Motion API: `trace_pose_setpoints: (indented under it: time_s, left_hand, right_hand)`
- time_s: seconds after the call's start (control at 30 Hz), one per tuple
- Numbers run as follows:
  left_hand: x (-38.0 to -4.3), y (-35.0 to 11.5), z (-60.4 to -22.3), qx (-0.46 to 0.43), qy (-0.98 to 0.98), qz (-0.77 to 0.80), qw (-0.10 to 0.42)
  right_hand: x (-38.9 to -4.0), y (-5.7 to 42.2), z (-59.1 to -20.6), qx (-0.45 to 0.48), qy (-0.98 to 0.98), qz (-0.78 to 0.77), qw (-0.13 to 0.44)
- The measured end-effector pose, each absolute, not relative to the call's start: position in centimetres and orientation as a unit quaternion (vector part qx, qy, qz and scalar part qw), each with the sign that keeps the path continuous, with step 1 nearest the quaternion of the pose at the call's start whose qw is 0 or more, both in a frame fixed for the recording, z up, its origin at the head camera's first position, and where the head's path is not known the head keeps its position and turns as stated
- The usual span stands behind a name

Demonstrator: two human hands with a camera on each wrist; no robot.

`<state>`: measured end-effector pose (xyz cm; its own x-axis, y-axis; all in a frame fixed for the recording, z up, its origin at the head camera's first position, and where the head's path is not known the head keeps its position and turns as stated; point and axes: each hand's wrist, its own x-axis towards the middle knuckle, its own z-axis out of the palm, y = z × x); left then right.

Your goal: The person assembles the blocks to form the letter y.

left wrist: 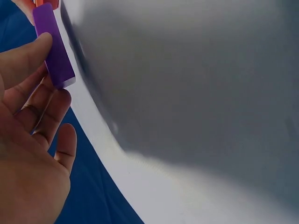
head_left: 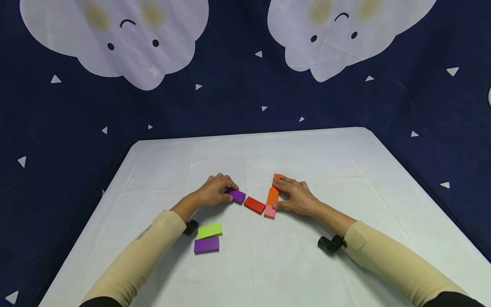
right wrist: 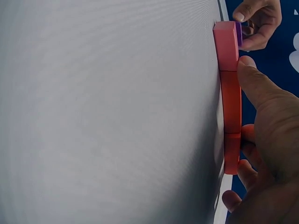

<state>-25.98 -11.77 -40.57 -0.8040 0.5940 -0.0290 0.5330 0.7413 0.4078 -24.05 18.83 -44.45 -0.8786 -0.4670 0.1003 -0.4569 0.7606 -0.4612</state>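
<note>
Beige sleeves foremost, left hand pinching a purple block, right hand spread wide, seemingly touching orange blocks and a pink block, red block between.

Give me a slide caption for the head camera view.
Left hand pinching a purple block, right hand touching a row of orange and pink blocks, with a red block between.

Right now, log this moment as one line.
left hand: pinches purple block | right hand: touches far orange block | red block: beside pink block | lime block: beside other purple block
</note>
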Motion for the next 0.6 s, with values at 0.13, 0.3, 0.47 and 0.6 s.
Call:
trace_pose_setpoints:
  time_s: [0.13, 0.3, 0.47, 0.6]
  left_hand:
    - [-25.83, -11.43, -40.69, 0.304, 0.931, 0.189, 0.076]
    - [-25.87, -11.23, -40.85, 0.304, 0.932, 0.182, 0.075]
    - [-25.94, -10.93, -40.79, 0.316, 0.929, 0.177, 0.074]
    - [-25.95, -10.75, -40.63, 0.322, 0.928, 0.174, 0.069]
  right_hand:
    - [-24.02, 18.89, -44.45, -0.246, 0.938, -0.246, 0.01]
    - [-23.98, 18.86, -44.27, -0.245, 0.937, -0.247, 0.01]
    - [-24.06, 18.86, -44.38, -0.246, 0.938, -0.244, 0.014]
    - [-24.14, 18.93, -44.51, -0.249, 0.938, -0.241, 0.013]
